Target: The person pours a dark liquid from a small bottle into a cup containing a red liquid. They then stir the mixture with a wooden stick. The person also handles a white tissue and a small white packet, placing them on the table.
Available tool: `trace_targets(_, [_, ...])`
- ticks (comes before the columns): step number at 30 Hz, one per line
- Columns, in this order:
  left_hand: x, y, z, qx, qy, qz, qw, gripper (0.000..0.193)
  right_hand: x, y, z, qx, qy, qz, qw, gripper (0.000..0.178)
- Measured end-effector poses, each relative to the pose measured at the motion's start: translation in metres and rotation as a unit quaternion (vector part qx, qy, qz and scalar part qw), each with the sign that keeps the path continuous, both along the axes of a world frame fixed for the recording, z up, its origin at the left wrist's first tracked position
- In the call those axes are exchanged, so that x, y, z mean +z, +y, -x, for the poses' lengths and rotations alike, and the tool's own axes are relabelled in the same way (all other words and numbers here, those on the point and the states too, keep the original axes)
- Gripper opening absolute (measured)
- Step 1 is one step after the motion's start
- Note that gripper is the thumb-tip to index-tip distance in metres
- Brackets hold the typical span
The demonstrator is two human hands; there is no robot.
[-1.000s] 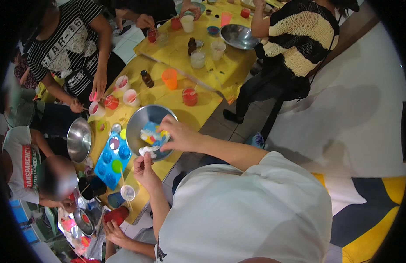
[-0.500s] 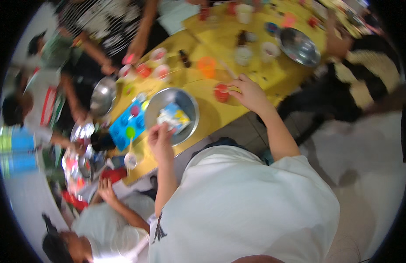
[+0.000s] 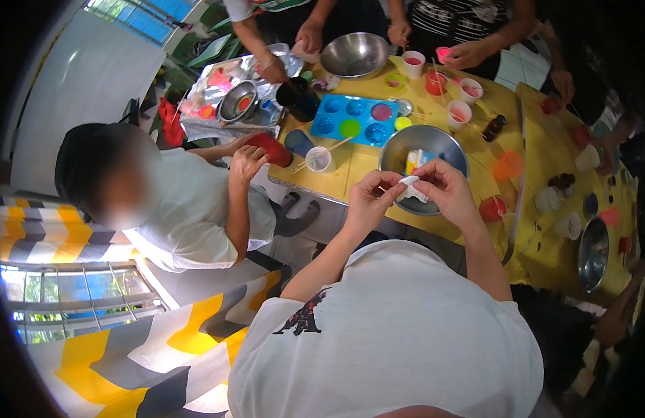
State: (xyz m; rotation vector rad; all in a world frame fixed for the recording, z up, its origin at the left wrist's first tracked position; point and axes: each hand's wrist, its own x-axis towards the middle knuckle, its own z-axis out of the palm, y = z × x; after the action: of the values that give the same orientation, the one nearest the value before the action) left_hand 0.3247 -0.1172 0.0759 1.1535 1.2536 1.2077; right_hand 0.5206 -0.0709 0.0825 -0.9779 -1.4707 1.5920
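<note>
My left hand (image 3: 368, 200) and my right hand (image 3: 444, 191) meet in front of my shirt, with fingertips pinched on a small crumpled white piece (image 3: 410, 187) that looks like tissue. They hover over the near rim of a steel bowl (image 3: 458, 143). Inside the bowl lies a white, blue and yellow packet (image 3: 418, 159), partly covered by my right hand. Just right of my right wrist stands a cup of red stuff (image 3: 493, 208) with a thin stick in it. Left of the bowl is a blue silicone mold (image 3: 354, 118), some cavities filled green and pink.
A person in a white shirt (image 3: 190, 202) stands close on my left, a hand by a red container (image 3: 272, 149). Across the yellow table (image 3: 347, 177), others handle cups. A cup with sticks (image 3: 318, 159), a dark bottle (image 3: 494, 127) and an orange cup (image 3: 508, 166) stand nearby.
My right hand has left the red cup and come over to my left hand, and both now grip the white piece. The view has swung toward the left.
</note>
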Motion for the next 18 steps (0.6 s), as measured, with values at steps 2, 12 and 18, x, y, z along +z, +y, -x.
trace_targets(2, [-0.001, 0.0, 0.014, 0.002, -0.077, -0.029, 0.997, 0.012, 0.006, 0.006, 0.015, 0.013, 0.033, 0.006, 0.999, 0.014])
trace_targets(12, [-0.002, 0.028, 0.075, -0.038, -0.021, -0.12, 0.992, 0.041, 0.01, 0.012, 0.097, 0.015, 0.059, 0.012, 0.998, 0.014])
trace_targets(18, [-0.018, 0.045, 0.109, -0.071, 0.029, -0.19, 0.979, 0.033, 0.01, 0.016, 0.119, -0.063, 0.035, -0.002, 0.997, 0.01])
